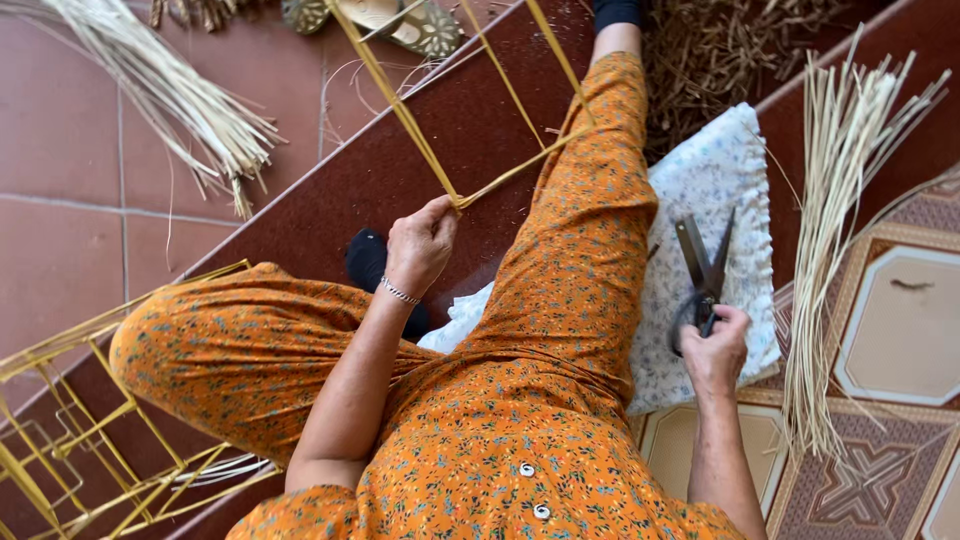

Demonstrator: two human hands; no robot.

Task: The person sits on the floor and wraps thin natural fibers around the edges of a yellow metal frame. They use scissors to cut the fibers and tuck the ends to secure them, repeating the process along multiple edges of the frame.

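My left hand (420,245) is closed around the corner of a yellow frame of thin bamboo strips (415,130), held up in front of my knees. A thin silver bracelet sits on that wrist. My right hand (715,350) grips the handles of dark metal scissors (703,270), whose blades are spread apart and point away from me. The scissors rest over a white cushion with a small floral print (700,180) at my right side. I sit on the floor in orange flowered clothes.
A bundle of pale split strips (835,210) lies on the patterned tiles at right. Another bundle (170,100) fans out on the red tiles at top left. A woven yellow lattice frame (90,430) lies at bottom left. Dry scraps (720,45) pile at the top.
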